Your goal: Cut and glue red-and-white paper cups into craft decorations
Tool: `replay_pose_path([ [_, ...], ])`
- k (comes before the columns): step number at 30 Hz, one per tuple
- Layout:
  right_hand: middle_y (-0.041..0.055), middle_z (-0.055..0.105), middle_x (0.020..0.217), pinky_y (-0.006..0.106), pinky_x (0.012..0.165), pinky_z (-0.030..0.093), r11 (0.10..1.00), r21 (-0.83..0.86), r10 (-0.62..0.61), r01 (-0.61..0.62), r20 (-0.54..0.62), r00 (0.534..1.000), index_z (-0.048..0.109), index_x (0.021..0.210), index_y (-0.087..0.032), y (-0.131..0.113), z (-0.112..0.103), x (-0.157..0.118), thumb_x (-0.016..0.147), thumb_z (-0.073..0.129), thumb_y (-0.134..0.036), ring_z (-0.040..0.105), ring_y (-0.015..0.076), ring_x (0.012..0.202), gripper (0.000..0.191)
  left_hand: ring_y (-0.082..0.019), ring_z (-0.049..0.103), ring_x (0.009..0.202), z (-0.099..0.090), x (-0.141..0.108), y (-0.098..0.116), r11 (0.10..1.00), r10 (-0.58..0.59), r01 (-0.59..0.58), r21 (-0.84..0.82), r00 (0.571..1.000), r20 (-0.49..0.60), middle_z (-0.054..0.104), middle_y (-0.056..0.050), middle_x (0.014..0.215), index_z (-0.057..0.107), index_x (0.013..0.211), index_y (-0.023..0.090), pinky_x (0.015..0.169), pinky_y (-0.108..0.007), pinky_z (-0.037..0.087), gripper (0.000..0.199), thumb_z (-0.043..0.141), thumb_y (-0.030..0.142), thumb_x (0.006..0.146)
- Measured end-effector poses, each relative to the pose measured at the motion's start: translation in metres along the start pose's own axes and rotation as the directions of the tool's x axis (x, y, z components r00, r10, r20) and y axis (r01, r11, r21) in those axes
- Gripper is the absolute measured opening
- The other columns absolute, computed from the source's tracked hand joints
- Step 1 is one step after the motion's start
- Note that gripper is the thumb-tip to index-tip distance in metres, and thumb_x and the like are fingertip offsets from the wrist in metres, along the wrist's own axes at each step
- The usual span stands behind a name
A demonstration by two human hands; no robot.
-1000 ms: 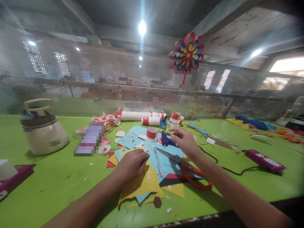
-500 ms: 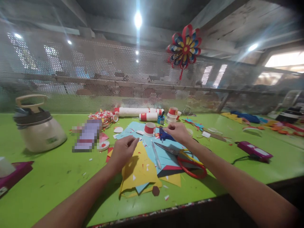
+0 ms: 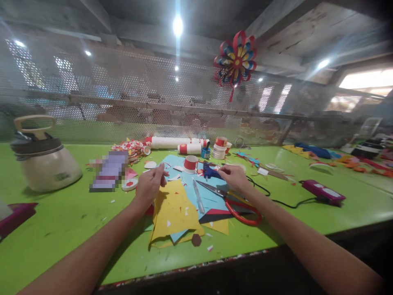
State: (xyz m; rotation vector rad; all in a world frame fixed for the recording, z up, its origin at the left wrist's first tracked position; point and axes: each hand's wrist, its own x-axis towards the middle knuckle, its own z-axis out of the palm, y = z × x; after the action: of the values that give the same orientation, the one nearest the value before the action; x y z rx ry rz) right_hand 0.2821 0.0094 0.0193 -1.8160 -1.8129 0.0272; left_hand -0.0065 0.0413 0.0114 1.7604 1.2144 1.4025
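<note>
My left hand (image 3: pixel 150 182) is over the left edge of the light blue sheet, beside the yellow paper (image 3: pixel 176 211). Its fingers are curled together; what they pinch, if anything, is too small to make out. My right hand (image 3: pixel 236 177) has its fingers closed at the rear end of a dark blue glue gun (image 3: pixel 211 170), partly hiding it. Between my hands a red and white paper cup piece (image 3: pixel 190 164) stands on the light blue paper (image 3: pixel 187 180). Scissors with red and yellow handles (image 3: pixel 244 213) lie below my right hand, beside a clear pen-like cutter (image 3: pixel 199 197).
A large jug (image 3: pixel 46 164) and a phone (image 3: pixel 109 170) are at left. Stacked paper cups (image 3: pixel 176 142) and a blue glue bottle (image 3: pixel 206 151) stand behind. At right lies a purple box (image 3: pixel 322 192) with a black cord. A paper flower (image 3: pixel 237 61) hangs above.
My right hand has lowered onto the glue gun's rear end. My left hand has drawn back to the left, away from the cup piece. The view has shifted slightly.
</note>
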Motion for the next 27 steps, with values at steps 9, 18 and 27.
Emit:
replay_pose_path([
  [9, 0.0060, 0.063, 0.114, 0.039, 0.077, 0.054, 0.995, -0.094, -0.029, 0.027, -0.013, 1.000, 0.060, 0.113, -0.016, -0.017, -0.018, 0.025, 0.092, 0.058, -0.031, 0.064, 0.0207, 0.093, 0.026, -0.014, 0.051, 0.048, -0.003, 0.003, -0.003, 0.999, -0.010, 0.010, -0.036, 1.000, -0.018, 0.056, 0.000, 0.048, 0.063, 0.064, 0.017, 0.051, -0.026, 0.040, 0.049, 0.044, 0.056, 0.086],
  [18, 0.0072, 0.061, 0.118, 0.041, 0.081, 0.053, 0.966, -0.188, -0.147, 0.179, 0.172, 0.974, 0.058, 0.117, -0.017, -0.035, 0.009, 0.073, 0.092, 0.057, -0.031, 0.063, 0.0213, 0.097, 0.028, -0.016, 0.053, 0.052, -0.001, 0.002, -0.010, 1.000, -0.005, 0.005, 0.021, 1.000, -0.011, 0.056, 0.000, 0.049, 0.063, 0.064, 0.018, 0.053, -0.027, 0.040, 0.047, 0.045, 0.054, 0.086],
  [27, 0.0076, 0.060, 0.119, 0.041, 0.082, 0.053, 0.946, -0.178, -0.198, 0.269, 0.339, 0.920, 0.057, 0.118, -0.017, -0.044, 0.033, 0.098, 0.092, 0.058, -0.030, 0.063, 0.0213, 0.098, 0.029, -0.016, 0.053, 0.051, -0.001, 0.002, -0.011, 0.998, -0.011, 0.011, 0.064, 1.000, -0.005, 0.056, 0.001, 0.049, 0.063, 0.066, 0.018, 0.054, -0.027, 0.039, 0.048, 0.042, 0.055, 0.088],
])
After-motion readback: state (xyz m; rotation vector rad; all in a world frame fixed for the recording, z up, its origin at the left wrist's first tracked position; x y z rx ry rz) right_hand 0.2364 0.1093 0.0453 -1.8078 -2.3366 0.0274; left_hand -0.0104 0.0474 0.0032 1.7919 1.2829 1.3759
